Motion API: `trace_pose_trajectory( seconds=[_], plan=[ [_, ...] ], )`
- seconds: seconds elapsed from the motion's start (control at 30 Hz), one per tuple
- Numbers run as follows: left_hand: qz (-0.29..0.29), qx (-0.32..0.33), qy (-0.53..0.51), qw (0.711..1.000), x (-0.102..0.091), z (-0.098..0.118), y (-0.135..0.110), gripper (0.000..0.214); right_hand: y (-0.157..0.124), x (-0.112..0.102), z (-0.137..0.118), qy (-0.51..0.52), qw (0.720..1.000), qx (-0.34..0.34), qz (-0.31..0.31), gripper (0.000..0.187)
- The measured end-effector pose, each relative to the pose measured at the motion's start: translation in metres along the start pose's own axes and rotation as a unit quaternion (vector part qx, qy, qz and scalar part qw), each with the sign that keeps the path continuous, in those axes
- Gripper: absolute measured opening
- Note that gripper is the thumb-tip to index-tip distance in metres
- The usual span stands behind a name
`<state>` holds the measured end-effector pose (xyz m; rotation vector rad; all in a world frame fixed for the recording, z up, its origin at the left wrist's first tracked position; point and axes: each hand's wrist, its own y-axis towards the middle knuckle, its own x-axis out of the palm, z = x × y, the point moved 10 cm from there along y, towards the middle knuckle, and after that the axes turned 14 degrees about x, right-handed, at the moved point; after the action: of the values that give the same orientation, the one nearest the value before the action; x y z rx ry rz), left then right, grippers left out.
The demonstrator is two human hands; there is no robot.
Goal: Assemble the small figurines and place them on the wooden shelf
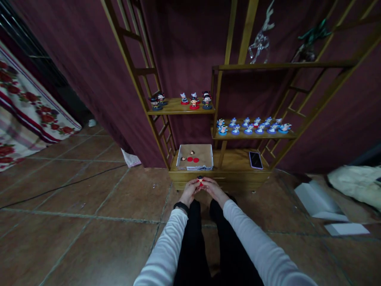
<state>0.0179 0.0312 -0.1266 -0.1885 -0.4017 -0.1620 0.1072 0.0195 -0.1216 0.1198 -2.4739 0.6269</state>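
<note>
Left grip (189, 192) and right grip (213, 190), both bare hands, meet in front of the shelf unit; fingertips of both pinch a small red figurine with black hair (200, 181) between them. Figurine's long axis runs up the view, away from the wearer; dark head at the far end, toward the brown wooden shelf unit (244, 176), red body at the near end. Pale face side appears turned to the camera; finer tilt too small to tell. Black wristband (181, 206) on the left wrist.

Just beyond the hands, on the bottom shelf: shallow white-walled cardboard box (203, 151), holding two flat red discs (196, 160) side by side and two small dark-haired pieces (192, 152). Right of it, dark-screened phone (256, 160), lying flat. Higher: blue-and-white figurines (249, 128) in two rows.
</note>
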Motion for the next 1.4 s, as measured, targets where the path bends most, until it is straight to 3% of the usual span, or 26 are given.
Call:
trace_pose_trajectory(
  seconds=[0.3,0.6,0.9,1.1,1.4],
  plan=[
    [0.012,0.012,0.028,0.999,0.004,0.006,-0.004,0.014,-0.004,0.005,-0.006,-0.022,0.999,-0.023,-0.009,0.024],
    [0.001,-0.013,0.002,1.000,0.008,0.007,-0.008,0.021,-0.009,-0.006,-0.002,0.027,0.999,-0.004,0.047,0.028],
    [-0.013,-0.005,0.011,1.000,0.010,0.006,-0.007,0.016,-0.007,-0.002,-0.003,0.019,0.999,-0.018,0.020,0.030],
    [0.005,-0.004,-0.021,1.000,0.003,-0.005,-0.001,0.013,-0.005,-0.001,-0.004,0.004,0.999,-0.032,0.015,0.030],
    [0.054,0.004,-0.040,0.998,-0.007,-0.006,0.003,0.019,-0.022,-0.012,-0.001,0.044,0.996,0.008,0.073,0.032]
  ],
)
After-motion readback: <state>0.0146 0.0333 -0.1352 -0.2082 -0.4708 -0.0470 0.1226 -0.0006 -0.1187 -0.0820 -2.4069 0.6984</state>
